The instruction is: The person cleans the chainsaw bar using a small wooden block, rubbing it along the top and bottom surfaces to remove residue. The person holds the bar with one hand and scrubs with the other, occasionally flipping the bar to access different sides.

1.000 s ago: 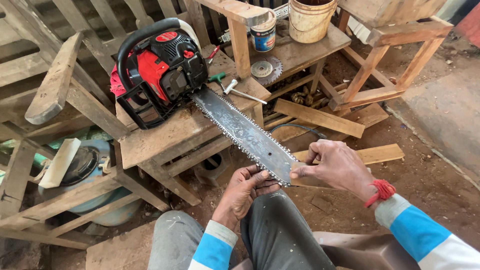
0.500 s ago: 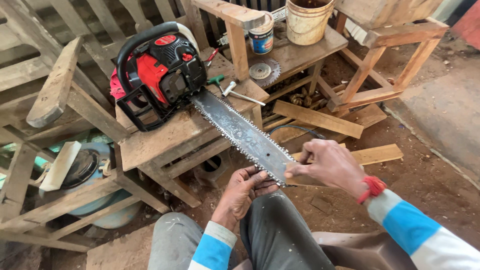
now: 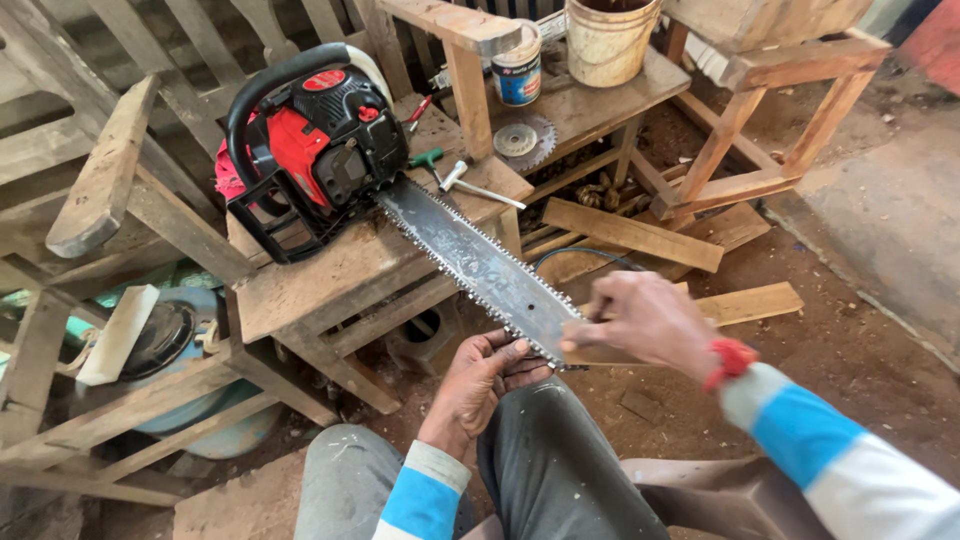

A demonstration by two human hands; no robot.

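A red and black chainsaw (image 3: 310,150) lies on a rough wooden bench (image 3: 330,275), its long grey guide bar (image 3: 480,265) with the chain sticking out over the bench edge toward me. My left hand (image 3: 480,385) sits palm up under the bar's tip, fingers curled around the lower chain edge. My right hand (image 3: 645,320), with a red band at the wrist, rests at the bar's tip and pinches something thin that is blurred. My knee in grey trousers is just below both hands.
On the bench behind the saw lie a T-handle wrench (image 3: 470,185), a round saw disc (image 3: 520,140), a small tin (image 3: 517,70) and a cream bucket (image 3: 610,35). Loose planks (image 3: 640,235) lie on the dirt floor. Wooden frames stand left and right.
My right hand has slid slightly left along the bar's tip. My left hand stays under the bar. The chainsaw has not moved.
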